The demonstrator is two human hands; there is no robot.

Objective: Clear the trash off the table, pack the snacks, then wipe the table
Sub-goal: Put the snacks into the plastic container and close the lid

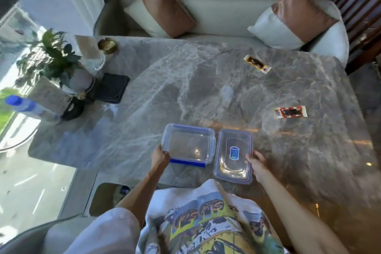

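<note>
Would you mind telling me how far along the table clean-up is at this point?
Done: the clear plastic box is open and empty, its clear lid lying beside it on the grey marble table. In hand: the left hand grips the box's corner; the right hand is at the lid's edge. Left: the far red-and-white snack packet and the near snack packet lie unpacked; the dark folded cloth sits unused.

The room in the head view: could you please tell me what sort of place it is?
Most likely a lounge or living room, in a home or a hotel suite: a pale sofa with two-tone cushions sits behind a marble-topped table, and a potted plant stands at the table's left end.
</note>
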